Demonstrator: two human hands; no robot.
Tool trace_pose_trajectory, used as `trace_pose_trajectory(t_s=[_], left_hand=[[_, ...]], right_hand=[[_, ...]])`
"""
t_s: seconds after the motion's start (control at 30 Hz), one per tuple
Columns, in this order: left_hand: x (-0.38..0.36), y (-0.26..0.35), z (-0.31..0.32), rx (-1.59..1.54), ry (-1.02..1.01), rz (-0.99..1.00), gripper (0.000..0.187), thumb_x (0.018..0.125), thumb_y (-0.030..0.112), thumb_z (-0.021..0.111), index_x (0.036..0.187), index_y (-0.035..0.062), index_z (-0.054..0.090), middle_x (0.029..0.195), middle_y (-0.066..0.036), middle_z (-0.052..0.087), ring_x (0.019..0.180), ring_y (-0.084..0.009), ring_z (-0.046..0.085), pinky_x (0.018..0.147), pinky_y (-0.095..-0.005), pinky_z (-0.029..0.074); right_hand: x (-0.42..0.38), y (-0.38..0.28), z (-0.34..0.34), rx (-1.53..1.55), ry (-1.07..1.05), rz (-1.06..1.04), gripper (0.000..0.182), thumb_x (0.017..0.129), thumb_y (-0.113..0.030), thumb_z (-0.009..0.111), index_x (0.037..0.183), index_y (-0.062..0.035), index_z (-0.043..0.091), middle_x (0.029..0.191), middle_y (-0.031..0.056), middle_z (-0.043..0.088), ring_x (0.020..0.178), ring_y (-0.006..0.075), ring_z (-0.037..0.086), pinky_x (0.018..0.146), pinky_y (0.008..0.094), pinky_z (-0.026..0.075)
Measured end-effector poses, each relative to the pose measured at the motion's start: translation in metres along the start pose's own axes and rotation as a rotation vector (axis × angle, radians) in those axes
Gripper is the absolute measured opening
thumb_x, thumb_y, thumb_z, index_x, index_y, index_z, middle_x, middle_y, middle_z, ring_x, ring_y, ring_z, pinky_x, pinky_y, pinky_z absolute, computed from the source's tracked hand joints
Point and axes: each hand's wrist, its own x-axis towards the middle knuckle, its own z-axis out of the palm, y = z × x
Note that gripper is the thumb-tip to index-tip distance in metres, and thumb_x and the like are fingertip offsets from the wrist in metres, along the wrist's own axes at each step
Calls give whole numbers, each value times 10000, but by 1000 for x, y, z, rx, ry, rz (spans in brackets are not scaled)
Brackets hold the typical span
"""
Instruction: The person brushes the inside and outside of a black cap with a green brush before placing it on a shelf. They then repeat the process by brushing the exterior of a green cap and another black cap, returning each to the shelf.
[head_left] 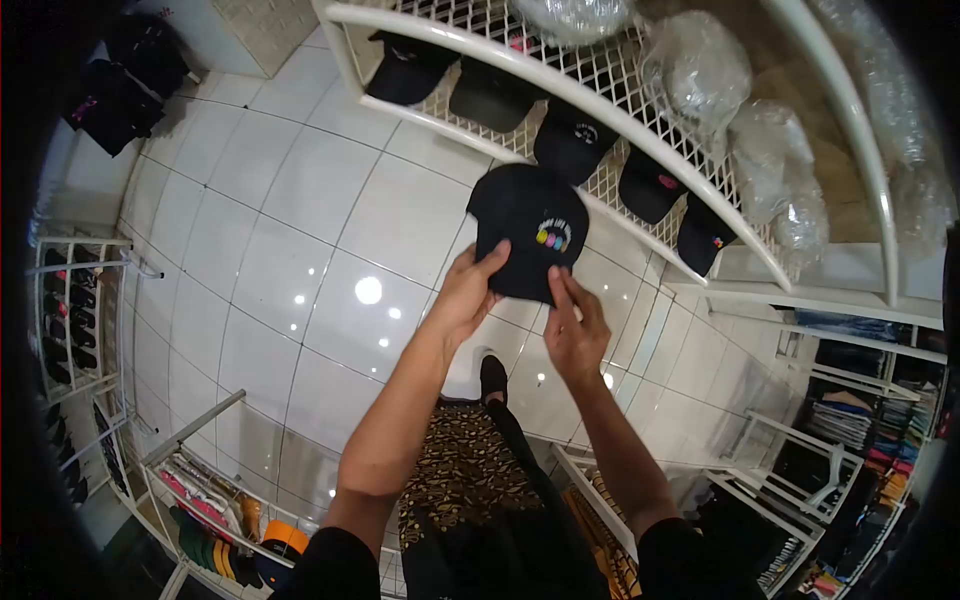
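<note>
A black baseball cap [520, 215] with small lettering and a row of colored dots on its front is held up in front of me, above the tiled floor. My left hand [468, 288] grips its near left edge, the thumb lying on top and the other fingers mostly hidden beneath. At the near right edge, my right hand [577, 325] holds the cap with its fingertips close to the colored dots. Just beyond the cap, a white wire-mesh shelf [640, 140] carries a row of dark caps, including a black cap [575, 142] with pale lettering.
Plastic-wrapped items [700, 65] lie on the upper shelf. Racks with folded clothes [840, 425] stand at the right. Hanging garments [205, 490] and an orange cap [284, 538] are at lower left. A shoe rack [80, 310] stands at the left. Glossy white tiles [330, 240] cover the floor.
</note>
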Motion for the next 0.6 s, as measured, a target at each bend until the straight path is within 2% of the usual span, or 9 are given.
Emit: trace_pose_trajectory(t_s=[0.07, 0.13, 0.17, 0.23, 0.37, 0.43, 0.5, 0.53, 0.6], left_hand=[[31, -2, 7, -20, -77, 27, 511, 1071, 364, 578, 1379, -36, 504, 1274, -138, 655, 1085, -190, 677, 926, -342, 557], [64, -7, 7, -20, -125, 2, 550, 1112, 453, 415, 1439, 15, 475, 1305, -145, 634, 1112, -237, 686, 956, -382, 558], [81, -12, 6, -17, -126, -5, 550, 1112, 453, 415, 1439, 15, 475, 1305, -145, 634, 1112, -237, 686, 956, -382, 558], [109, -24, 4, 507, -93, 178, 593, 1117, 508, 330, 1497, 69, 451, 1347, -153, 612, 1144, -255, 672, 951, -385, 546], [154, -43, 10, 758, -64, 388, 626, 1106, 531, 360, 1575, 120, 411, 1364, -149, 605, 1165, -245, 650, 957, -364, 519], [173, -47, 12, 848, -50, 408, 676, 1086, 577, 387, 1592, 128, 398, 1374, -163, 596, 1170, -239, 646, 954, -369, 514], [190, -56, 15, 830, 39, 511, 694, 1068, 529, 465, 1547, 28, 439, 1406, -229, 611, 1165, -323, 654, 1046, -380, 464], [194, -59, 15, 827, 38, 513, 694, 1068, 529, 465, 1547, 28, 439, 1406, -229, 611, 1165, -323, 654, 1046, -380, 464], [199, -61, 18, 836, 103, 503, 719, 1063, 548, 492, 1561, 32, 429, 1246, -159, 669, 1097, -208, 648, 925, -342, 515]], right_hand=[[10, 33, 19, 11, 76, -19, 484, 827, 58, 745, 1273, -130, 734, 1154, 79, 727, 950, 230, 721, 790, 323, 611], [25, 62, 32, -2, 132, -32, 510, 816, 75, 740, 1279, -138, 734, 1151, 83, 734, 961, 231, 721, 800, 322, 611], [33, 75, 38, -4, 153, -36, 525, 809, 86, 735, 1281, -143, 734, 1147, 85, 738, 966, 232, 721, 807, 323, 610], [48, 98, 54, -41, 200, -20, 562, 786, 115, 721, 1286, -142, 733, 1150, 90, 738, 989, 241, 718, 824, 333, 608], [84, 148, 86, -55, 379, -170, 546, 783, 107, 690, 1265, -144, 740, 1149, 71, 725, 981, 240, 711, 834, 351, 593], [99, 157, 96, -154, 317, -44, 537, 793, 85, 673, 1270, -152, 737, 1163, 52, 717, 990, 240, 708, 852, 349, 589], [117, 174, 112, -144, 371, -102, 537, 790, 60, 674, 1276, -162, 735, 1176, 38, 713, 1002, 239, 704, 875, 350, 586], [127, 178, 119, -149, 407, -110, 541, 793, 41, 687, 1287, -174, 729, 1175, 39, 713, 1015, 239, 702, 881, 357, 587], [141, 182, 128, -180, 419, -90, 532, 816, -33, 717, 1319, -204, 706, 1167, 50, 715, 1043, 250, 698, 891, 386, 586]])
